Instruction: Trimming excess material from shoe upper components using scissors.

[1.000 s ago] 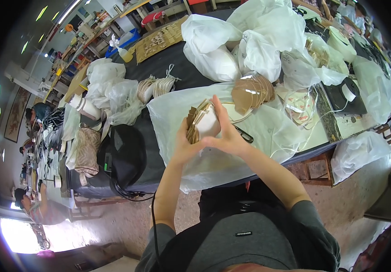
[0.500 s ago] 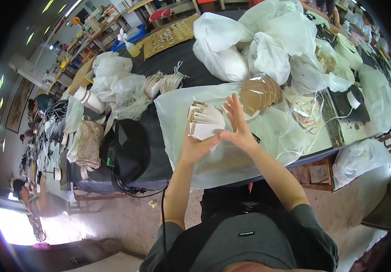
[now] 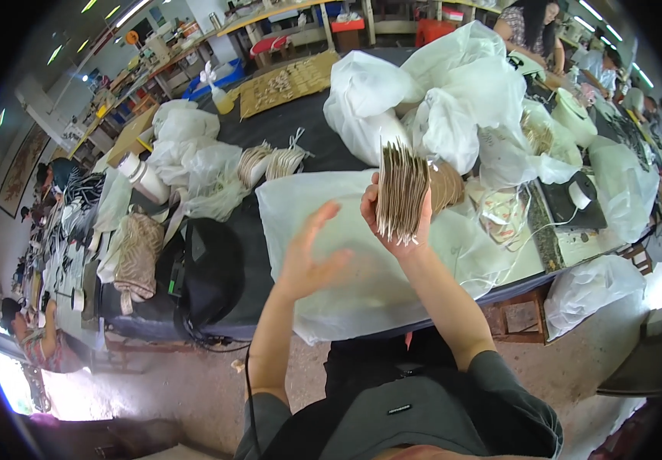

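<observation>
A thick stack of thin flat pieces [image 3: 403, 192], pale with brown edges, stands upright over the table. My right hand [image 3: 415, 234] grips it from below, fingers and thumb wrapped round its lower sides. My left hand [image 3: 312, 261] is raised to the left, apart from the stack, fingers spread and partly smeared by motion. Beneath both hands a translucent plastic sheet [image 3: 300, 199] covers the table. Just behind the stack lies a bundle of brown rounded pieces [image 3: 447, 188], partly hidden by it.
White plastic bags [image 3: 453, 126] heap up at the back. A black bag [image 3: 212, 264], a patterned pouch [image 3: 137, 257] and a white bottle [image 3: 144, 178] stand to the left. Tied bundles [image 3: 269, 163] lie behind the sheet. Farther right is a tape roll [image 3: 578, 195]. Other people sit at the edges.
The stack has gone from between both hands into my right hand, rightward, and now shows its layered edges. My left hand has let go and moved left.
</observation>
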Available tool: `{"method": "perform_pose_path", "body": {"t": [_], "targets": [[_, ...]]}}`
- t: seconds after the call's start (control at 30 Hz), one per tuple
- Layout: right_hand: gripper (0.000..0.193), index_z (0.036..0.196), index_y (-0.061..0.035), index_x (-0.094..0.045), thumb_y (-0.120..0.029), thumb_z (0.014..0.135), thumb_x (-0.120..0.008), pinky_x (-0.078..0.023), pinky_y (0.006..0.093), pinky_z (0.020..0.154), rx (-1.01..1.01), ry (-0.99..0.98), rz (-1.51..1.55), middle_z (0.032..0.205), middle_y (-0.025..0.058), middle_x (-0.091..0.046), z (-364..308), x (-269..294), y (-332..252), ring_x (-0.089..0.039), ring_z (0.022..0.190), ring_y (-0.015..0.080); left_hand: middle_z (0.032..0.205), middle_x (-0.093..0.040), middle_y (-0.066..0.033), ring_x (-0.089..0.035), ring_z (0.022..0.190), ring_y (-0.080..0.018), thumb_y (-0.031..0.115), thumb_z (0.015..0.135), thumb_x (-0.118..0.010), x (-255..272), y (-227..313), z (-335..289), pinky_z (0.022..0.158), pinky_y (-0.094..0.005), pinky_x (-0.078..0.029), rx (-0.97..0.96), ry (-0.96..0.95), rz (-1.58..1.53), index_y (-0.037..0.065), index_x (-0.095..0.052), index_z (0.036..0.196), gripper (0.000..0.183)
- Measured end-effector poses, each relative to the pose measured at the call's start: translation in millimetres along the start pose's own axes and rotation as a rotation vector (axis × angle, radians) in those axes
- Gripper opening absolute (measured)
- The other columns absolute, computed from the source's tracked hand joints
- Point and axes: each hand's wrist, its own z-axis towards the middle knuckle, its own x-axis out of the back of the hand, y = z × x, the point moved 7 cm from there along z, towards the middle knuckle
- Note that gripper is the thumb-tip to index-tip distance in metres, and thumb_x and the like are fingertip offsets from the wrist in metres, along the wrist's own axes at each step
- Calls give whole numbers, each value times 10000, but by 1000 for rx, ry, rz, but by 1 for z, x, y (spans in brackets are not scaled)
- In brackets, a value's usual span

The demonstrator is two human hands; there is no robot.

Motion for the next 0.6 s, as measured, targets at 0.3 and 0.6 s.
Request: {"method": "perform_pose_path", "body": {"t": [0.3, 0.6], "targets": [[644, 1370, -84, -523, -575, 953, -493, -565, 411, 904, -14, 82, -136, 1310, 173, -572, 10, 40, 20, -544, 1211, 335, 1032, -678, -79, -645, 908, -142, 231, 985, -614, 206, -112, -59, 821, -297, -529, 182, 924, -354, 3, -626, 1194, 309], [538, 1298, -65, -568, -495, 984, -495, -554, 442, 879, -295, 466, -357, 1176, 148, -658, 0, 101, 56, -655, 1030, 290, 817, -715, -139, -698, 767, -240, 111, 811, -673, 286, -212, -6, 732, -329, -535, 318, 825, 571, 45, -727, 916, 135]]}}
